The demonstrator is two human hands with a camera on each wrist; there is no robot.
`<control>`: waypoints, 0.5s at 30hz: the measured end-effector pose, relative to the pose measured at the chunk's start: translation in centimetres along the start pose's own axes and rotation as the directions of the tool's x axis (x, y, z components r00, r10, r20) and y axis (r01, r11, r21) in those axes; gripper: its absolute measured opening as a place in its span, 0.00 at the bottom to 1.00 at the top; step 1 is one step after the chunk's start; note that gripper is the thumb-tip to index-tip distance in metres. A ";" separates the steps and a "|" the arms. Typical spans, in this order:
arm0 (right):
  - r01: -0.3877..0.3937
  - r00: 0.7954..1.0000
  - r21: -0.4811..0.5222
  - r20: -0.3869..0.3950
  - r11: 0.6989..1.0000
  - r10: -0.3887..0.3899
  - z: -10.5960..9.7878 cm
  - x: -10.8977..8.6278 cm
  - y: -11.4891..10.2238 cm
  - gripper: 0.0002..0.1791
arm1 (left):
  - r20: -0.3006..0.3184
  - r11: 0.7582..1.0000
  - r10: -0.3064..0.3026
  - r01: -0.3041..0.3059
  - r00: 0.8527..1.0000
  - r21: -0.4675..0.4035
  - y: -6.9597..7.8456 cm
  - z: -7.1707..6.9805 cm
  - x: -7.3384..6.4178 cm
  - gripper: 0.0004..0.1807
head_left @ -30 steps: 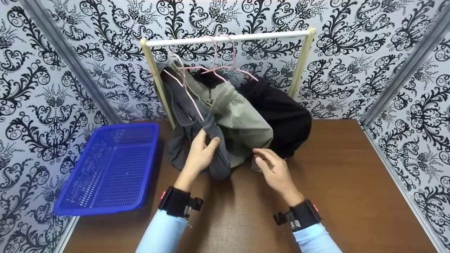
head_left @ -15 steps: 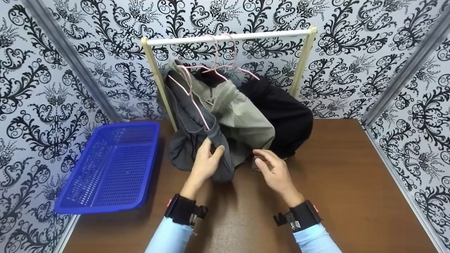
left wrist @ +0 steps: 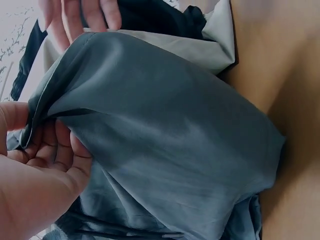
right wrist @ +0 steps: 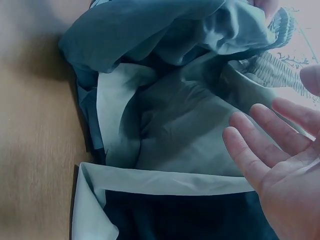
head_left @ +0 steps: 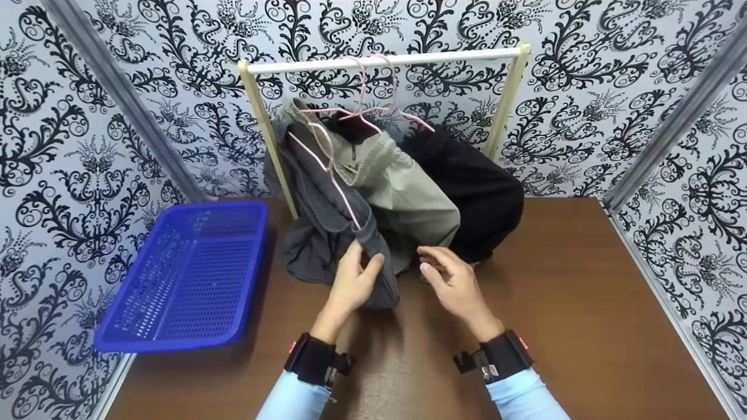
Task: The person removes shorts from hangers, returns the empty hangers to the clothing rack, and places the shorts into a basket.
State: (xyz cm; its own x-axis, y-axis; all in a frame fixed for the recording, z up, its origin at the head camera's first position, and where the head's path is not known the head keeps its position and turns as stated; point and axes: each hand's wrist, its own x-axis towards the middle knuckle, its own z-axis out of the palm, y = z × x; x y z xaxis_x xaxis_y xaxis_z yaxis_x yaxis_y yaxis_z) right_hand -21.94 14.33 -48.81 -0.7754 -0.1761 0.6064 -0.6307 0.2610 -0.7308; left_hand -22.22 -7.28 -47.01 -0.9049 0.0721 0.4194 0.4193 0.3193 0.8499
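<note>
My left hand (head_left: 353,281) pinches the waistband edge of dark grey pants (left wrist: 165,125), thumb on one side and fingers on the other. A pink hanger (head_left: 344,195) spans the open waist of these pants; its hook is off the rail and tilts down over the cloth. To the right, my right hand (head_left: 455,286) holds nothing, its fingers loosely bent in front of light khaki pants (head_left: 417,195). In the right wrist view its fingers (right wrist: 247,155) overlap the khaki cloth. Black pants (head_left: 487,195) hang behind the khaki ones.
A small clothes rack with a white rail (head_left: 455,56) stands at the back, two pink hangers hooked on it. The rack's left post (head_left: 265,125) rises beside the dark grey pants. A blue plastic basket (head_left: 251,268) sits on the brown table (head_left: 589,303) at the left.
My left hand has drawn the dark grey pants and their hanger toward me and to the right, and the hanger's hook has dropped farther from the rail. My right hand has hardly moved.
</note>
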 end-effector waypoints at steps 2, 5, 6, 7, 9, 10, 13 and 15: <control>-0.006 1.000 0.003 0.006 1.000 0.006 0.0 0.1 -0.1 0.16 | 0.008 1.000 0.012 -0.012 1.000 0.005 -0.1 0.5 -0.2 0.18; -0.007 1.000 0.005 0.018 1.000 0.007 -0.1 0.2 -0.3 0.16 | 0.010 0.999 0.024 -0.025 1.000 0.024 -0.1 1.2 -0.6 0.18; -0.006 1.000 0.003 0.020 1.000 0.005 -0.1 0.3 -0.3 0.16 | 0.007 0.999 0.029 -0.029 1.000 0.029 -0.2 1.4 -0.7 0.18; -0.003 1.000 -0.001 0.021 1.000 0.003 -0.1 0.3 -0.3 0.16 | 0.004 0.999 0.035 -0.035 0.999 0.038 -0.2 1.6 -0.8 0.18; 0.005 1.000 -0.010 0.024 1.000 -0.005 -0.1 0.4 -0.4 0.16 | -0.004 0.996 0.059 -0.059 0.998 0.072 -0.3 2.1 -1.1 0.18; 0.009 1.000 -0.017 0.026 1.000 -0.009 -0.1 0.5 -0.4 0.16 | -0.009 0.994 0.072 -0.071 0.997 0.087 -0.3 2.4 -1.3 0.18; 0.020 0.999 -0.034 0.031 0.999 -0.019 -0.1 0.6 -0.5 0.16 | -0.018 0.987 0.095 -0.092 0.995 0.132 -0.5 3.1 -1.8 0.17; 0.020 0.999 -0.039 0.037 0.999 -0.018 0.0 0.7 -0.5 0.15 | -0.018 0.982 0.103 -0.099 0.995 0.162 -0.5 3.5 -2.1 0.16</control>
State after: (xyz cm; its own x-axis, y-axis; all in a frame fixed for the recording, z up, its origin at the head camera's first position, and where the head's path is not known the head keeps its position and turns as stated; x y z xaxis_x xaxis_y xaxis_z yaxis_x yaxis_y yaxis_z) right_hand -22.13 14.06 -48.05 -0.7642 -0.2158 0.6078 -0.6444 0.2941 -0.7059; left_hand -20.77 -4.26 -49.50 -0.8555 0.0879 0.5102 0.4892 0.4596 0.7412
